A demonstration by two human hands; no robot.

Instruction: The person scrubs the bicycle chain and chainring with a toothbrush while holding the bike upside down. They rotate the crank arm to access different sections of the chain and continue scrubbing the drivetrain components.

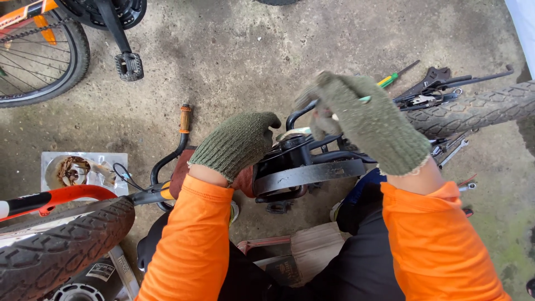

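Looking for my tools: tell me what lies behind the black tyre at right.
Behind the black knobbly tyre lie dark metal pliers and a green-handled screwdriver; the gloved right hand covers its handle's end.

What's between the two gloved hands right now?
In the head view, the bike's black crank housing sits between the left hand and right hand.

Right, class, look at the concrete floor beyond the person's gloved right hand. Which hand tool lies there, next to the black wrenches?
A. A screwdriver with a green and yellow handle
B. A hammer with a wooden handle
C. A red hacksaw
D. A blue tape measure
A: a screwdriver with a green and yellow handle lies on the concrete just beyond the right hand, next to the black wrenches.
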